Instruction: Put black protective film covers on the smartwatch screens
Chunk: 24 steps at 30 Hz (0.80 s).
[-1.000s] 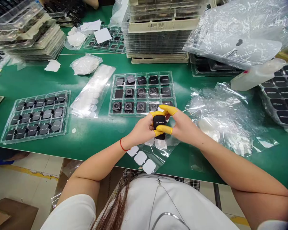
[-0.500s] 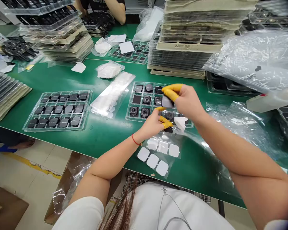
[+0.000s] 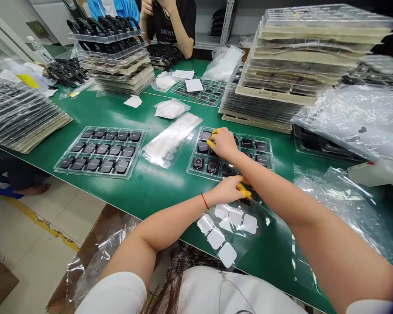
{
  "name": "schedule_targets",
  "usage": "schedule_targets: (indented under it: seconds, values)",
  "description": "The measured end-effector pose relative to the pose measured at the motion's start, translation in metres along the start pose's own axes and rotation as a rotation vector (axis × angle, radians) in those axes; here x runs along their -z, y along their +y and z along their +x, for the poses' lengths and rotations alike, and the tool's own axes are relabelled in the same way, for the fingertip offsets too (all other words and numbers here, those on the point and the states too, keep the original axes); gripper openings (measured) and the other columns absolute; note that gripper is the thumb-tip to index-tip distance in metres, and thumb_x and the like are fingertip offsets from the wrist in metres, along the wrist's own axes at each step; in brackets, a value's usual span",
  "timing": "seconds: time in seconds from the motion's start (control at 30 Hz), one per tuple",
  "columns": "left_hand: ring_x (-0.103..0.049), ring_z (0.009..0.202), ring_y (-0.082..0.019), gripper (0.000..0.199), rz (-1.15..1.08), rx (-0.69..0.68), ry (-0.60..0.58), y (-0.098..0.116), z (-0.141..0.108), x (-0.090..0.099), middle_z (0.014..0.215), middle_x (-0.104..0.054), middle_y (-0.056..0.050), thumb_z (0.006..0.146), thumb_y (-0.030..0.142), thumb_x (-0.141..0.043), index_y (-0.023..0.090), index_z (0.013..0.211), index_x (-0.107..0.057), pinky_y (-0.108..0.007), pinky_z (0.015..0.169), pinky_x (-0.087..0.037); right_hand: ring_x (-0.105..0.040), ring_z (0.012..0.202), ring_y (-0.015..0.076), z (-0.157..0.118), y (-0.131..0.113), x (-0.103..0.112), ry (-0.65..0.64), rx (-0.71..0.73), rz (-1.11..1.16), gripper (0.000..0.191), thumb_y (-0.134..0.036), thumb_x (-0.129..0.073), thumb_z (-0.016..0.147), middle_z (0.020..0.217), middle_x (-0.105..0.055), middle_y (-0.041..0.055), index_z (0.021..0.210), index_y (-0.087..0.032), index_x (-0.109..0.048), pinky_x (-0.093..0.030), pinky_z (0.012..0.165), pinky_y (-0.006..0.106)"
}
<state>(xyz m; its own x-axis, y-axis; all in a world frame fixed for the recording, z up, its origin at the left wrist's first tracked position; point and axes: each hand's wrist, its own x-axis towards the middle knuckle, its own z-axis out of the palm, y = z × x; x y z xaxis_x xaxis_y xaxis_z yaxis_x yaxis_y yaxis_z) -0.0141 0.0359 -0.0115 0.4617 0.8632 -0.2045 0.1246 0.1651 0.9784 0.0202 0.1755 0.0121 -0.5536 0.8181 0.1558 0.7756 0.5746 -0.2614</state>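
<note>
My right hand point(image 3: 223, 143), with yellow covers on its fingertips, reaches over the upper left of a clear tray point(image 3: 190, 168) of dark square watch-like pieces. Its fingers are bent down at a dark piece point(image 3: 203, 146) in a left compartment; whether they grip it is unclear. Below the tray's front edge, my left hand point(image 3: 232, 190) is closed on a small dark piece point(image 3: 245, 201), partly hidden by its yellow-covered fingers. White rounded-square stickers point(image 3: 227, 254) on clear film lie just in front of it.
A second filled tray point(image 3: 101, 150) lies to the left, with a clear bag point(image 3: 173, 139) between the trays. Tall tray stacks point(image 3: 301, 65) stand behind. Crumpled plastic point(image 3: 340, 205) covers the right side. Across the table sits a person in black point(image 3: 173, 26).
The view has shifted. My right hand has moved from above the tray's middle to its upper left, and the dark piece it held up no longer shows raised. My left hand stays below the tray.
</note>
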Motion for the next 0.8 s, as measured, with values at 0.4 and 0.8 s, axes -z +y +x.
schedule_targets:
  seconds: [0.4,0.8]
  values:
    - [-0.07,0.082,-0.017,0.029,-0.281,0.071,0.051,-0.001,0.01,0.007,0.088,-0.069,-0.009,0.083,0.005,-0.058,0.009,0.111,-0.055,-0.033,0.076,-0.059,-0.06,0.102,0.0246,-0.046,0.02,0.02,-0.031,-0.031,0.148,0.033,-0.017,-0.065,0.08,0.105,-0.07,0.0083,0.112,-0.016,-0.065,-0.044,0.098,0.04]
    - [-0.063,0.102,-0.018,0.06,-0.334,-0.15,-0.08,0.023,-0.012,0.0,0.121,-0.062,-0.011,0.072,0.033,-0.08,0.017,0.123,-0.053,-0.036,0.093,-0.054,-0.063,0.099,0.024,-0.199,0.024,0.081,0.017,-0.054,0.673,0.026,-0.022,-0.059,0.077,0.111,-0.065,0.0076,0.1,-0.025,-0.07,-0.055,0.085,0.043]
